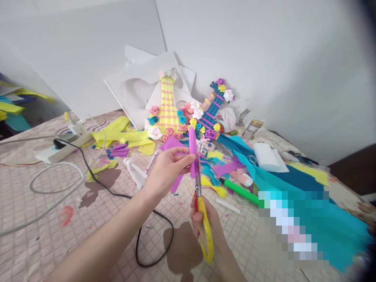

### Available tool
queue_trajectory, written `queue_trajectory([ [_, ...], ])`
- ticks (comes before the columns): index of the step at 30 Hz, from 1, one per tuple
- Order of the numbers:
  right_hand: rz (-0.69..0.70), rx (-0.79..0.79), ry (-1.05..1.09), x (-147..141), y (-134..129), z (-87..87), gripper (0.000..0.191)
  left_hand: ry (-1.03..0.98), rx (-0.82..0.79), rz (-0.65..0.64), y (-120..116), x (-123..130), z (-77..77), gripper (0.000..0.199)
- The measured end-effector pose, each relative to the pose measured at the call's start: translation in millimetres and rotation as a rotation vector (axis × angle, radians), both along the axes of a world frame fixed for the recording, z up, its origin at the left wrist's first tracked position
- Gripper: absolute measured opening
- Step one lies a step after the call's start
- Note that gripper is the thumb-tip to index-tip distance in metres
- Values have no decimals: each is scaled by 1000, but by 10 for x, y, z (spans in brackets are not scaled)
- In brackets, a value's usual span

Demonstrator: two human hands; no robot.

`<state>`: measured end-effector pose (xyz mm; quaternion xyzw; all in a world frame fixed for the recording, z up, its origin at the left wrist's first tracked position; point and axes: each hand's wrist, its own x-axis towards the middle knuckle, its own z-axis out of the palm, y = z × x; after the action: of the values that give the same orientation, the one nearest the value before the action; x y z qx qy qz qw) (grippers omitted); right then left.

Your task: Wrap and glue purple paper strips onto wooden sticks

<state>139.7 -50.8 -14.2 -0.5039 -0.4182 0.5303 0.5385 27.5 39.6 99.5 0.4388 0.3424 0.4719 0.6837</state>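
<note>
My left hand (173,168) pinches a narrow folded strip of purple paper (192,147), held upright in front of me. In my right hand (205,219) is a pair of scissors (202,211) with yellow and red handles, its blades pointing up. The blades stand right against the strip's right edge; whether they are cutting into it I cannot tell. Behind my left hand lies a larger piece of purple paper (173,143), partly hidden by the hand.
Two flower-trimmed guitar shapes, one yellow (167,105) and one blue (212,109), lean at the back. Left are a power strip (63,147), a black cable (117,194) and yellow paper (117,133). Right are a green glue gun-like stick (241,190), teal paper (293,203) and a jar (253,127).
</note>
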Motion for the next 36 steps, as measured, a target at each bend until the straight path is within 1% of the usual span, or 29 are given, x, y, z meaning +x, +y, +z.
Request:
queue_trajectory([
  [4, -21, 1, -22, -8, -10, -5, 56, -5, -11, 0, 4, -2, -1, 18],
  [7, -30, -3, -44, -14, -21, 8, 55, -9, -14, 2, 9, -1, -9, 19],
  [13, -27, -21, -98, -3, -26, 29, 44, -5, -13, 13, 18, -1, -21, 20],
  [16, -1, -38, -63, 12, -11, -4, 37, 2, -15, 13, 20, 0, -18, 19],
  [19, 22, -40, -26, 18, -1, -38, 35, 0, -16, 9, 19, 0, -23, 19],
  [22, 18, -26, -28, 10, -7, -40, 37, -3, -11, -5, 16, 0, -33, 21],
  [26, 10, 5, -34, 6, -25, -28, 45, 18, -2, -8, 8, 6, -36, 21],
  [31, 25, 30, -132, 29, -25, -53, 47, 26, -4, 12, -2, 20, -42, 22],
  [36, 5, 21, -144, 25, -20, -19, 50, 3, -10, 22, -8, 30, -52, 23],
])
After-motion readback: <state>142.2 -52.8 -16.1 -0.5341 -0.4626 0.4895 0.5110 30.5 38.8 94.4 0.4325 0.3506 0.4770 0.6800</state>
